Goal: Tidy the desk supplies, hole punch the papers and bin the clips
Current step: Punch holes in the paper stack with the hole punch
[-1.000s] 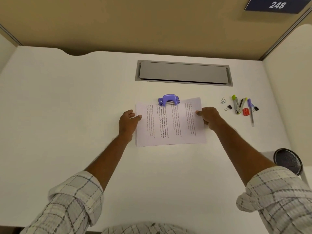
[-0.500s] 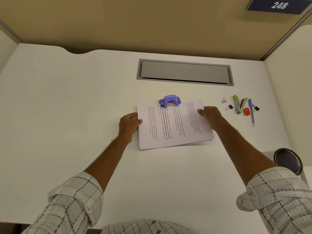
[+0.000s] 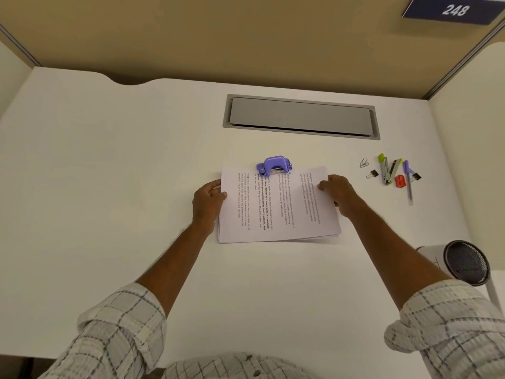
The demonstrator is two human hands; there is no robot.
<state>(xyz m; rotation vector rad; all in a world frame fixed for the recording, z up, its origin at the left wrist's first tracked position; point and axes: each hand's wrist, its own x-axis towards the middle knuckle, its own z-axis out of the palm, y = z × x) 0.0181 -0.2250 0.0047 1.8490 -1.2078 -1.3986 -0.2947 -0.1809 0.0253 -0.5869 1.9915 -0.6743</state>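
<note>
I have the papers [image 3: 276,206] pinched at both side edges, left hand [image 3: 208,201] and right hand [image 3: 336,193], their far edge slid into the purple hole punch [image 3: 274,166]. Punching isn't pressed yet, I judge. Right of the punch the clips [image 3: 372,174] (and pens) lie loose, unbinned; the bin [image 3: 466,262] waits nearer me.

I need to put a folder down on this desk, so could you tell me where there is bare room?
The widest bare stretch is the left side of the desk, from the left hand out to the edge. The near strip between the papers and the person is bare too. It is crowded on the right, where clips, markers and a pen lie beside the right hand.
</note>
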